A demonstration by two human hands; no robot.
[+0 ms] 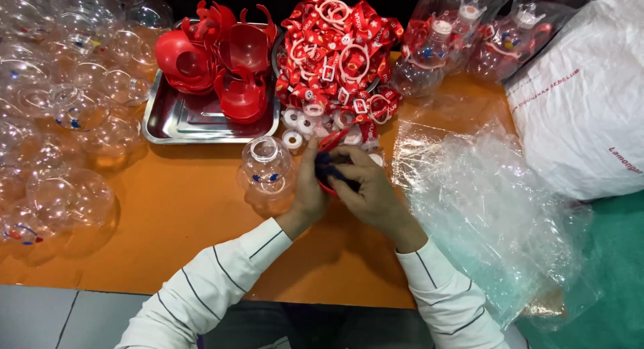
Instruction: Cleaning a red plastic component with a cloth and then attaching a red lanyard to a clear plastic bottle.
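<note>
My left hand [310, 188] and my right hand [365, 188] meet at the middle of the orange table [181, 215], both closed around a small red and dark-blue part [330, 169]; most of it is hidden by my fingers. A red strap [333, 139] runs up from it. Just left of my left hand stands a clear plastic bottle [266, 166] with blue marks, its mouth open.
A steel tray [194, 117] holds red handle parts [215, 54]. A heap of red straps with white rings [339, 54] and small white caps [302, 121] lies behind my hands. Several clear bottles [67, 107] crowd the left. Clear plastic bags [490, 208] and a white bag [583, 101] lie right.
</note>
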